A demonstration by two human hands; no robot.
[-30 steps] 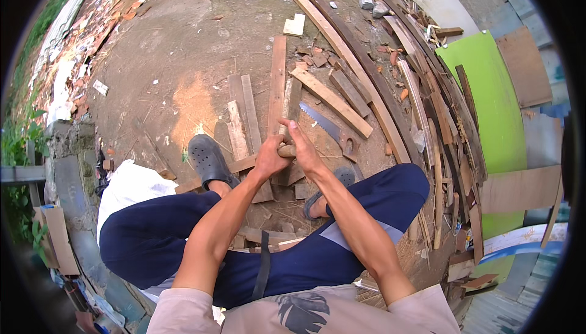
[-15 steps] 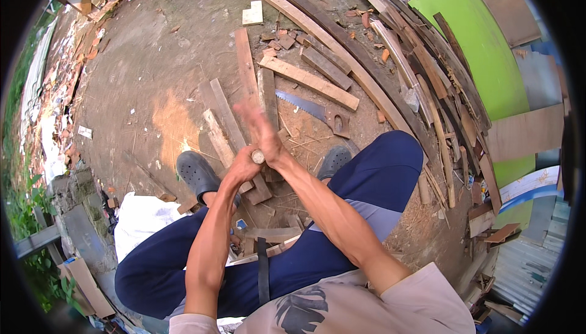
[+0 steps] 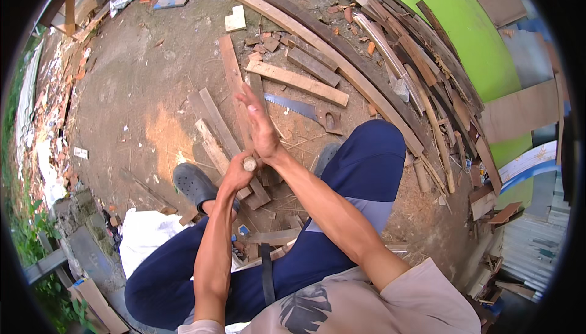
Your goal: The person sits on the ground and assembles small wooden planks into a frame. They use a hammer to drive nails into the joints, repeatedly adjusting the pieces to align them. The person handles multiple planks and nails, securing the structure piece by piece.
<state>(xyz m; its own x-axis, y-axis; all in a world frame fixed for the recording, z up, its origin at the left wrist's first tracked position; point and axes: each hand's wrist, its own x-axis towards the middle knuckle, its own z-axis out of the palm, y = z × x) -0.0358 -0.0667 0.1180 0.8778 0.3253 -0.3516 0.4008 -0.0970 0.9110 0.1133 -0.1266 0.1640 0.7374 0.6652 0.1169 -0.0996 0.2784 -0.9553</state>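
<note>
Brown earth ground (image 3: 116, 114) spreads all about. Well to the left of the left grip, and lower, lies a white sack (image 3: 149, 236); nearer on that side is one grey clog (image 3: 192, 182), where a dropped piece could land. Loose wood strips (image 3: 213, 145) lie just past the left grip and might shift if knocked. The left grip (image 3: 237, 173) is closed around a round-ended wooden piece (image 3: 249, 163), its end facing up; a slack hold could let it twist or slip. Beside it the right grip (image 3: 261, 131) is unfolded, fingers extended; whether it touches the wood I cannot tell, though a rough surface could leave splinters. Farther right, beyond both, a saw (image 3: 299, 108) lies uncovered, so a careless reach might mean a cut.
</note>
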